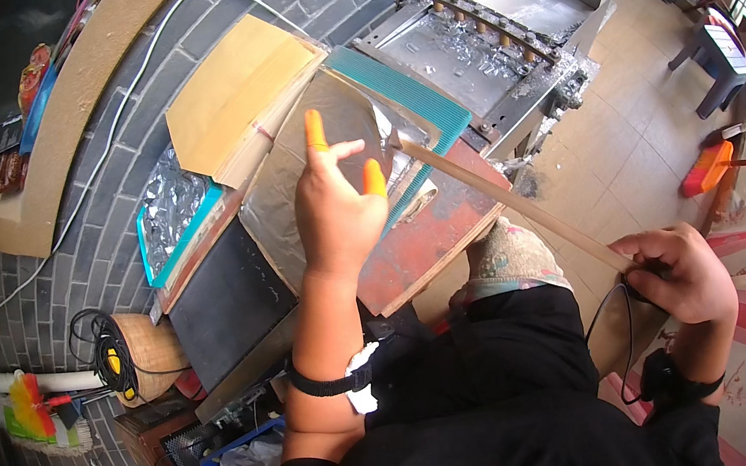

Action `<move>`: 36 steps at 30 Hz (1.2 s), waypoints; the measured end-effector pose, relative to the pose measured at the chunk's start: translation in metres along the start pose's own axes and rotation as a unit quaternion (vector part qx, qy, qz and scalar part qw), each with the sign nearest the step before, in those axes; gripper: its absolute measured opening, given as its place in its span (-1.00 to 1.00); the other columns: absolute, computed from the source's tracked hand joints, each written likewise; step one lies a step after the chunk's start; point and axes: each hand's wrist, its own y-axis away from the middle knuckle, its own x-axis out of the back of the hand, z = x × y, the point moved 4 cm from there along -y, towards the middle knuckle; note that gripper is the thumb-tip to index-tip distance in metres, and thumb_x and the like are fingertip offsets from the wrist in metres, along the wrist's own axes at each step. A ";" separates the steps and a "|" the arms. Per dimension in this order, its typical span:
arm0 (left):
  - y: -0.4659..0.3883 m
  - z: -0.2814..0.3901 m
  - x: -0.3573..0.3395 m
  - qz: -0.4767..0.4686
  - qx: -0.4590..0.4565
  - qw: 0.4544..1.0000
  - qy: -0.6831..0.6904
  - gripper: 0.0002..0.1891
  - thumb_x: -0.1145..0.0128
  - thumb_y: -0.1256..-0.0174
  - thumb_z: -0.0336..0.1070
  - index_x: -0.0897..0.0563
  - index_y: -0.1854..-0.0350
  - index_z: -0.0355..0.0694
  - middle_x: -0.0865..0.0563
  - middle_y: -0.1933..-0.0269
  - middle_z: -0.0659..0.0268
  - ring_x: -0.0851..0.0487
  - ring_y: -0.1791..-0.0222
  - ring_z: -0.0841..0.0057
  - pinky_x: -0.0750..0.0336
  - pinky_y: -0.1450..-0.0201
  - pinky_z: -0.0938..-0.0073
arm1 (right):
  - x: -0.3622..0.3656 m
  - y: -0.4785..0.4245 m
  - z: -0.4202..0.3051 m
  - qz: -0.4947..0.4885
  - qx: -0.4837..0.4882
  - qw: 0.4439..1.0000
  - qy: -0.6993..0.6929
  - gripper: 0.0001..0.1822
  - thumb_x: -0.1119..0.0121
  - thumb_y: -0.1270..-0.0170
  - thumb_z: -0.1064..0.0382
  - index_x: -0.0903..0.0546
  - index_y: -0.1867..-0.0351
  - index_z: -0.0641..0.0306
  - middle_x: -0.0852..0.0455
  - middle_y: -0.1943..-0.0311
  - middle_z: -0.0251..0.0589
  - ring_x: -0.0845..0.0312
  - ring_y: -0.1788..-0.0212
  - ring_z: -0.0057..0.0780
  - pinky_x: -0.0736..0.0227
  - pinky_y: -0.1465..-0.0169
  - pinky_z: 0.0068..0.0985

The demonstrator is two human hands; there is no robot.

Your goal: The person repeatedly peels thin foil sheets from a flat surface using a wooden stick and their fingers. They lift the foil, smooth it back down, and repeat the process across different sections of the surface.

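My left hand (338,202) is over a stack of thin, silvery-brown sheets (286,181), with orange finger covers on two fingers, which are spread and hold nothing that I can make out. In my right hand (679,270) is the near end of a long, flat wooden stick (520,204). Its far end lies by crumpled foil at the right edge of the sheets. Beneath that side is a ribbed teal board (421,95). A block of yellowish paper (236,94) leans beyond the sheets.
A worn red board (431,231) carries the work. Behind it stands a metal machine with foil scraps (461,46). Foil fills a teal-edged tray (178,211) at the left, near a dark panel (230,290). A brick wall runs behind; a plastic stool (713,63) stands right.
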 end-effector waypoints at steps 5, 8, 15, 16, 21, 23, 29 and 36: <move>-0.001 0.011 -0.005 -0.065 -0.041 0.997 -0.029 -0.07 -0.32 -0.01 -0.37 -0.08 -0.44 -0.45 -0.68 0.02 0.12 -0.62 -0.06 0.16 -0.40 -0.24 0.23 | 0.011 0.008 -0.001 -0.019 -0.008 1.000 -0.018 -0.63 -0.18 0.10 0.56 -0.63 0.14 0.52 -0.59 0.56 -0.02 -0.61 0.54 -0.21 -0.44 0.41 -0.47; -0.004 0.021 -0.008 -0.049 -0.058 0.996 -0.040 -0.07 -0.35 -0.01 -0.36 -0.10 -0.44 -0.43 -0.69 0.04 0.14 -0.63 -0.02 0.16 -0.42 -0.21 0.24 | 0.012 0.011 -0.002 -0.012 0.010 1.000 -0.022 -0.63 -0.18 0.10 0.56 -0.63 0.14 0.53 -0.59 0.57 -0.02 -0.60 0.55 -0.22 -0.43 0.42 -0.47; -0.013 0.017 -0.010 0.006 0.032 0.996 -0.085 -0.21 -0.33 -0.09 -0.34 -0.26 -0.38 -0.40 -0.74 0.30 0.25 -0.71 0.27 0.23 -0.56 0.11 0.25 | 0.012 0.008 -0.005 -0.002 0.022 1.000 -0.010 -0.63 -0.17 0.08 0.56 -0.63 0.12 0.53 -0.59 0.58 -0.03 -0.59 0.57 -0.24 -0.43 0.42 -0.49; -0.013 0.013 -0.009 0.010 0.051 0.995 -0.083 -0.26 -0.30 -0.11 -0.34 -0.29 -0.36 -0.42 -0.73 0.35 0.27 -0.71 0.33 0.27 -0.57 0.17 0.26 | 0.013 0.009 -0.005 -0.002 0.012 1.000 -0.011 -0.63 -0.17 0.07 0.56 -0.63 0.12 0.53 -0.59 0.58 -0.03 -0.59 0.56 -0.25 -0.43 0.42 -0.49; -0.012 0.001 0.009 0.095 0.063 0.993 -0.014 -0.29 -0.29 -0.15 -0.37 -0.30 -0.37 -0.34 -0.74 0.38 0.26 -0.74 0.34 0.29 -0.57 0.24 0.29 | 0.011 0.009 0.000 -0.003 0.012 1.000 -0.012 -0.64 -0.16 0.04 0.56 -0.63 0.12 0.53 -0.61 0.56 -0.02 -0.61 0.55 -0.30 -0.45 0.40 -0.51; -0.013 0.001 0.018 0.102 0.072 0.992 -0.021 -0.28 -0.29 -0.14 -0.40 -0.29 -0.38 -0.32 -0.74 0.37 0.25 -0.74 0.33 0.27 -0.57 0.23 0.29 | 0.009 0.008 0.001 -0.003 0.008 1.000 -0.013 -0.64 -0.16 0.03 0.56 -0.63 0.11 0.53 -0.62 0.55 -0.02 -0.61 0.54 -0.30 -0.46 0.39 -0.51; -0.012 0.000 0.022 0.103 0.059 0.993 -0.021 -0.27 -0.30 -0.14 -0.40 -0.27 -0.39 -0.31 -0.76 0.35 0.23 -0.74 0.31 0.28 -0.57 0.22 0.30 | 0.002 0.000 0.000 -0.008 -0.002 1.000 -0.022 -0.65 -0.17 0.01 0.55 -0.62 0.10 0.51 -0.64 0.51 -0.01 -0.64 0.49 -0.29 -0.48 0.36 -0.50; -0.010 0.002 0.017 0.113 0.027 0.993 -0.032 -0.29 -0.33 -0.15 -0.44 -0.32 -0.38 -0.27 -0.76 0.32 0.19 -0.71 0.41 0.49 -0.58 0.29 0.48 | 0.003 -0.001 -0.001 -0.012 0.005 1.000 -0.014 -0.66 -0.17 -0.01 0.55 -0.63 0.09 0.49 -0.64 0.49 -0.01 -0.63 0.50 -0.29 -0.46 0.38 -0.48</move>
